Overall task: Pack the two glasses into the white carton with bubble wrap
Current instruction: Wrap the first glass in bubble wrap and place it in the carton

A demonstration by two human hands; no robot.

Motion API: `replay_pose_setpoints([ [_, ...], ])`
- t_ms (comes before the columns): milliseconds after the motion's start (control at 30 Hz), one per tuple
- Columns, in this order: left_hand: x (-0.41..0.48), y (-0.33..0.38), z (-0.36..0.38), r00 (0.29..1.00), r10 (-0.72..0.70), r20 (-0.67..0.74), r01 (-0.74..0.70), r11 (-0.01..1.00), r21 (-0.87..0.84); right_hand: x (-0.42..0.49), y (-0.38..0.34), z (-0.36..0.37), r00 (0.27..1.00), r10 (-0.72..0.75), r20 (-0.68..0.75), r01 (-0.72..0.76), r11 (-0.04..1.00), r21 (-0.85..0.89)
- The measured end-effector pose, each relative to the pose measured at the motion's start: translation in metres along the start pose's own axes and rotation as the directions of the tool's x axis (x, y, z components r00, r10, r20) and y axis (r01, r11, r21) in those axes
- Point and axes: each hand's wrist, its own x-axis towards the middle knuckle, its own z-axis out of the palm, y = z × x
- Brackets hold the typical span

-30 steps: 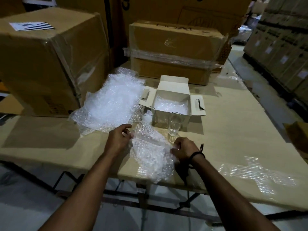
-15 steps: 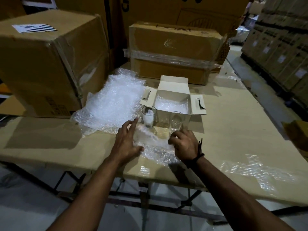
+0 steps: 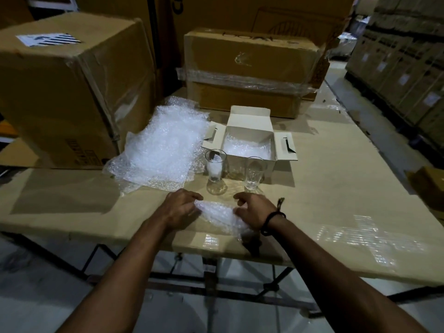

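1. Found left glass [image 3: 215, 170] and right glass [image 3: 254, 173] upright on the counter [image 3: 336, 188], just before the open white carton [image 3: 248, 127]; neither packed.
2. Noted wrap wadded inside left glass only.
3. Found left hand [image 3: 179, 210] and right hand [image 3: 252, 210] both grasping one bubble wrap piece [image 3: 219, 216] near the glasses.
4. Noted spare bubble wrap sheets [image 3: 161, 145] left of carton.
5. Judged risk: toppling a glass should knuckles or trailing wrap sweep forward.

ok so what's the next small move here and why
Probably lift the small bubble wrap piece, gripped by the left hand and right hand, toward the right glass and start wrapping or stuffing it. That glass looks empty and bare, while the left glass already seems to hold white padding, and the white carton stands open and lined.
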Motion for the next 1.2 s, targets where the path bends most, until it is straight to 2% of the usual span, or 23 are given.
replay_pose_setpoints([
  [33, 0.001, -0.006, 0.001, 1.0, -0.022, 0.013, 0.024, 0.981, -0.192, 0.003, -0.004, 0.004, 0.997, 0.023, 0.07, -0.017, 0.996, -0.086],
  [67, 0.002, -0.006, -0.003, 0.986, -0.157, 0.063, 0.169, 0.915, -0.366, 0.005, -0.007, 0.009, 0.994, 0.033, 0.1, -0.017, 0.989, -0.149],
  [100, 0.002, 0.002, -0.01, 0.961, -0.275, 0.034, 0.265, 0.877, -0.4, 0.006, -0.01, 0.012, 0.994, 0.047, 0.101, -0.028, 0.984, -0.178],
  [167, 0.002, 0.009, -0.009, 0.952, -0.29, 0.095, 0.302, 0.847, -0.437, 0.007, -0.013, 0.016, 0.998, 0.062, 0.032, -0.055, 0.981, -0.184],
  [200, 0.003, 0.012, -0.008, 0.957, -0.268, 0.106, 0.289, 0.888, -0.359, 0.007, -0.014, 0.017, 0.998, 0.054, -0.015, -0.056, 0.978, -0.203],
  [267, 0.004, 0.034, -0.01, 0.961, -0.254, 0.107, 0.258, 0.966, -0.03, 0.008, -0.013, 0.015, 0.995, 0.023, -0.096, -0.049, 0.962, -0.267],
  [333, 0.006, 0.044, -0.007, 0.974, -0.225, 0.028, 0.219, 0.967, 0.132, 0.009, -0.008, 0.01, 0.991, -0.02, -0.132, -0.026, 0.942, -0.334],
  [433, 0.008, 0.04, 0.002, 0.981, -0.177, -0.084, 0.181, 0.983, 0.031, 0.009, 0.003, 0.002, 0.993, -0.077, -0.089, 0.023, 0.869, -0.493],
  [500, 0.009, 0.042, 0.005, 0.976, -0.197, -0.097, 0.197, 0.98, -0.01, 0.01, 0.007, -0.004, 0.996, -0.07, -0.054, 0.028, 0.823, -0.568],
  [667, 0.017, 0.043, 0.019, 0.973, -0.173, -0.156, 0.178, 0.984, 0.02, 0.021, -0.006, -0.015, 0.994, -0.108, -0.007, 0.094, 0.895, -0.436],
  [800, 0.023, 0.04, 0.022, 0.968, -0.2, -0.149, 0.202, 0.979, -0.004, 0.026, -0.025, -0.007, 0.987, -0.055, 0.154, 0.133, 0.816, -0.562],
  [900, 0.026, 0.036, 0.022, 0.962, -0.245, -0.119, 0.23, 0.965, -0.127, 0.032, -0.031, -0.003, 0.987, -0.049, 0.153, 0.117, 0.871, -0.477],
  [967, 0.031, 0.029, 0.02, 0.93, -0.353, -0.098, 0.295, 0.881, -0.371, 0.033, -0.03, -0.005, 0.995, -0.048, 0.085, 0.08, 0.899, -0.43],
  [1033, 0.039, 0.022, 0.015, 0.877, -0.466, -0.121, 0.331, 0.766, -0.552, 0.033, -0.021, -0.008, 1.0, 0.013, -0.025, -0.02, 0.949, -0.314],
  [1133, 0.056, 0.017, 0.008, 0.839, -0.515, -0.174, 0.325, 0.732, -0.599, 0.031, -0.003, -0.006, 0.958, 0.158, -0.238, -0.138, 0.985, 0.101],
  [1200, 0.07, 0.022, 0.006, 0.869, -0.478, -0.128, 0.297, 0.711, -0.638, 0.027, 0.003, 0.001, 0.914, 0.293, -0.282, -0.152, 0.89, 0.429],
])
